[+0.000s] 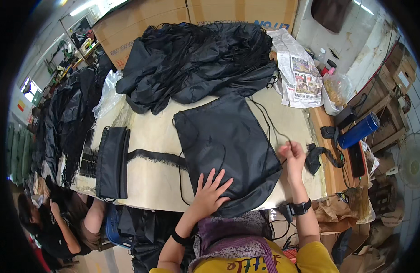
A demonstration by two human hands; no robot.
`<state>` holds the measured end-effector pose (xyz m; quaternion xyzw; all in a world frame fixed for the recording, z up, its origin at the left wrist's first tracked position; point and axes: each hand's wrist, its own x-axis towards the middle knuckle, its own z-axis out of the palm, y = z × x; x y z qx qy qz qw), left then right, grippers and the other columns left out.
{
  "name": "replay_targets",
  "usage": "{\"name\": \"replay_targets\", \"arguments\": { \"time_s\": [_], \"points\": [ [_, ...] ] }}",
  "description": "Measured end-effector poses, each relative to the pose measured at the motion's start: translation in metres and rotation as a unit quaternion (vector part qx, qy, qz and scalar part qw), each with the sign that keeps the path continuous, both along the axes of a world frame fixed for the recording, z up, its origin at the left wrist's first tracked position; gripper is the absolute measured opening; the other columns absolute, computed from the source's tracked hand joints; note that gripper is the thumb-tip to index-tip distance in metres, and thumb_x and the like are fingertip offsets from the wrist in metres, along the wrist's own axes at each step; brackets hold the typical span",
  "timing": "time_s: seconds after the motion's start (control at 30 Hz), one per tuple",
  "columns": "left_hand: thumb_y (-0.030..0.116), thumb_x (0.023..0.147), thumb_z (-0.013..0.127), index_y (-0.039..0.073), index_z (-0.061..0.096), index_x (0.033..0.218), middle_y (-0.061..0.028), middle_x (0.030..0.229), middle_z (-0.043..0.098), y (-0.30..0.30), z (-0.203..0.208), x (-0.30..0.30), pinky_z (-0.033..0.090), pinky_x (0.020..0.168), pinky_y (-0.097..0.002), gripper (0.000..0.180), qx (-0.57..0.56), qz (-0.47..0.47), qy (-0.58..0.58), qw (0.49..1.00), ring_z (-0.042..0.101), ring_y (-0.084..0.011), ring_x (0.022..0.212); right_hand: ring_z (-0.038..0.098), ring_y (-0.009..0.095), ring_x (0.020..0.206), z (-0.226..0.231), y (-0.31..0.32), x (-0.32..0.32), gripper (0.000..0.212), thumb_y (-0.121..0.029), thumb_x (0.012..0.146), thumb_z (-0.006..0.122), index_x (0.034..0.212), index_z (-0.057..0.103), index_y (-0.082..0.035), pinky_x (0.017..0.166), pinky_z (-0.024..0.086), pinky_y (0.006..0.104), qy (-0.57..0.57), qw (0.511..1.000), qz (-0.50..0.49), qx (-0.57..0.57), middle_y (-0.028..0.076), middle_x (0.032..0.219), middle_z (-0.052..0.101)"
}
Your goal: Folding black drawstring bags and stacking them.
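A black drawstring bag [223,145] lies spread on the pale tabletop in front of me, its lower edge reaching the table's near edge. My left hand [213,191] rests on the bag's lower left part, fingers spread, palm down. Off the bag's right side, my right hand [293,157] pinches a thin black cord [276,129] that runs up to the bag's top right corner. Another loop of cord hangs along the bag's left side. A frayed black strip [157,157] runs from under the bag toward a folded black stack [113,164] at the left.
A large heap of black bags and cords [196,63] fills the far side, before cardboard boxes [237,11]. Newspaper [298,73], a blue cylinder [359,130], a phone [356,160] and black scraps [313,159] lie at the right. Another person [60,218] sits at the lower left.
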<state>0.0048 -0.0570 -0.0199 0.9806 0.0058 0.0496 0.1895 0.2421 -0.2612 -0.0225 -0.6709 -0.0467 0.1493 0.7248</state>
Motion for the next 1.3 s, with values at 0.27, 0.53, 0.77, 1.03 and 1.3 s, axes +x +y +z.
{"name": "replay_targets", "arguments": {
  "time_s": [0.27, 0.53, 0.77, 1.03, 1.3],
  "points": [
    [0.01, 0.082, 0.068, 0.005, 0.057, 0.126, -0.0186, 0.132, 0.051, 0.016, 0.031, -0.008, 0.038, 0.102, -0.0449, 0.045, -0.096, 0.17, -0.182, 0.964, 0.05, -0.0363, 0.12, 0.044, 0.03, 0.131, 0.053, 0.026, -0.043, 0.05, -0.033, 0.088, 0.063, 0.127, 0.056, -0.002, 0.113, 0.027, 0.0498, -0.43, 0.751, 0.432, -0.254, 0.016, 0.138, 0.051],
    [0.003, 0.083, 0.06, 0.002, 0.054, 0.097, -0.0107, 0.088, 0.058, 0.027, -0.006, -0.051, 0.042, 0.078, -0.0435, 0.015, -0.041, 0.333, -0.095, 0.937, 0.055, -0.0317, 0.086, 0.031, 0.033, 0.14, 0.014, 0.001, -0.053, 0.052, -0.026, 0.087, 0.065, 0.132, 0.052, -0.003, 0.115, 0.025, 0.0423, -0.417, 0.779, 0.353, -0.308, 0.018, 0.144, 0.043],
    [0.001, 0.086, 0.058, 0.0, 0.054, 0.094, -0.015, 0.098, 0.062, 0.017, 0.037, -0.023, 0.045, 0.084, -0.0436, 0.009, -0.368, 0.431, -0.225, 0.793, 0.058, -0.0359, 0.096, 0.038, 0.035, 0.135, 0.018, 0.006, -0.075, 0.059, -0.021, 0.084, 0.069, 0.136, 0.046, -0.003, 0.111, 0.033, 0.0417, -0.351, 0.839, 0.278, -0.308, 0.018, 0.146, 0.04],
    [0.015, 0.089, 0.062, 0.007, 0.059, 0.12, -0.021, 0.133, 0.052, 0.042, 0.052, 0.009, 0.037, 0.105, -0.046, 0.032, -0.083, 0.095, -0.085, 0.988, 0.049, -0.0381, 0.124, 0.05, 0.033, 0.126, 0.036, -0.009, -0.066, 0.056, 0.015, 0.08, 0.042, 0.129, 0.054, -0.007, 0.106, 0.039, 0.0356, -0.31, 0.885, 0.284, -0.201, 0.014, 0.138, 0.051],
    [0.04, 0.099, 0.044, 0.011, 0.034, 0.147, -0.0192, 0.154, 0.025, 0.073, -0.004, 0.066, 0.019, 0.113, -0.0529, 0.057, 0.022, -0.088, 0.028, 0.995, 0.025, -0.0397, 0.14, 0.034, 0.029, 0.138, 0.039, -0.019, -0.066, 0.069, 0.011, 0.074, 0.055, 0.139, 0.045, -0.009, 0.118, 0.019, 0.0435, -0.309, 0.799, 0.458, -0.237, 0.013, 0.146, 0.042]
  ]
}}
